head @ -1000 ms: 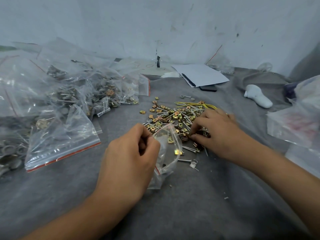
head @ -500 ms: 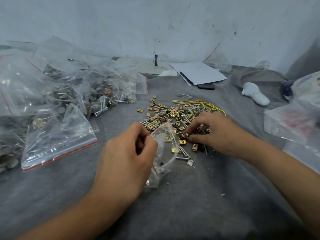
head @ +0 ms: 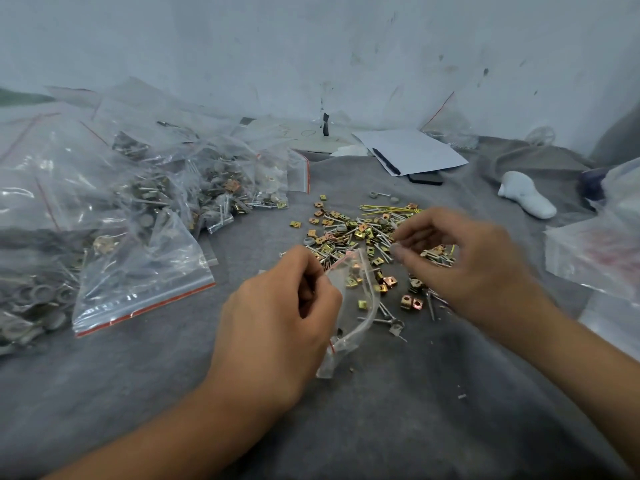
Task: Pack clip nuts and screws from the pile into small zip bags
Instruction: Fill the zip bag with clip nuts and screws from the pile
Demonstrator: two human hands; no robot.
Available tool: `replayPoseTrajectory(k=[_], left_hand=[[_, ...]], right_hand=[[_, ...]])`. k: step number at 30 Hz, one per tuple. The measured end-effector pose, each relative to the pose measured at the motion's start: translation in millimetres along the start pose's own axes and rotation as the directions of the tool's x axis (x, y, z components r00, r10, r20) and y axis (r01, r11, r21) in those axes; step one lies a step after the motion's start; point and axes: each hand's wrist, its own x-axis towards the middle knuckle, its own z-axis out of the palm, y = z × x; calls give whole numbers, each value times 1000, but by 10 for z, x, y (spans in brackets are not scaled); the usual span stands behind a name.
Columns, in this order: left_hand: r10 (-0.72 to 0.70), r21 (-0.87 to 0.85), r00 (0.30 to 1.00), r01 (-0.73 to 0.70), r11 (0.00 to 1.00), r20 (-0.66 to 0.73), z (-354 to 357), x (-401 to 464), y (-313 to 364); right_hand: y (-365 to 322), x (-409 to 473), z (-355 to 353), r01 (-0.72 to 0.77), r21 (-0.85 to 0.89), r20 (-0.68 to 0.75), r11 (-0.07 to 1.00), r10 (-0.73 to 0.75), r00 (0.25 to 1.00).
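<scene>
Just on the near side of the pile of gold clip nuts and silver screws, the person's left hand pinches the mouth of a small zip bag, holding it open toward the pile; a few clip nuts show through the clear plastic. Over the pile's right edge hovers the right hand, fingers curled and thumb pressed to fingertips, blurred, so whether a piece is caught between them I cannot tell. Left of the pile lies a heap of filled bags with red seal strips, holding grey hardware. Beyond the pile, by the wall, rests a white sheet of paper, and right of it a small white object on the grey cloth.
</scene>
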Motion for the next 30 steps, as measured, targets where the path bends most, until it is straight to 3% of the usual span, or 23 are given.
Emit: replayPoseTrajectory(k=[2, 5, 8, 10, 13, 15, 16, 18, 20, 26, 28, 30], left_hand=[[-20, -2, 1000, 20, 1000, -9, 7, 3, -8], [22, 64, 999, -20, 998, -26, 3, -9, 21], [90, 136, 996, -89, 987, -5, 1, -42, 67], [107, 144, 994, -106, 984, 1, 2, -50, 71], [61, 100, 998, -57, 993, -31, 10, -25, 28], [3, 53, 998, 0, 999, -55, 17, 7, -19], [-24, 35, 998, 26, 999, -59, 21, 17, -38], [-57, 18, 997, 59, 998, -59, 24, 24, -54], [-62, 18, 997, 63, 998, -49, 26, 29, -52], [-80, -17, 996, 80, 997, -31, 48, 34, -69], [-80, -25, 996, 79, 997, -31, 49, 38, -78], [-80, -28, 996, 79, 996, -29, 46, 42, -80]], right_hand=[[-228, -81, 43, 124, 106, 15, 987, -126, 992], [-380, -254, 222, 314, -75, 158, 946, -300, 941], [-365, -325, 362, 235, -237, 110, 943, -214, 971], [-404, -319, 393, 190, -243, 70, 951, -178, 982], [-426, -262, 364, 159, 1, -13, 987, -159, 987], [-334, -125, 326, 35, 195, -124, 980, -11, 992], [-248, -25, 322, -34, 197, -158, 980, 66, 985], [-39, 212, 360, -140, 42, -105, 989, 144, 984], [128, 412, 469, -158, -154, 58, 975, 169, 984], [271, 791, 775, 99, -477, 343, 873, 81, 936], [256, 888, 796, 106, -546, 357, 831, 116, 927], [251, 932, 787, 48, -517, 326, 854, 145, 934]])
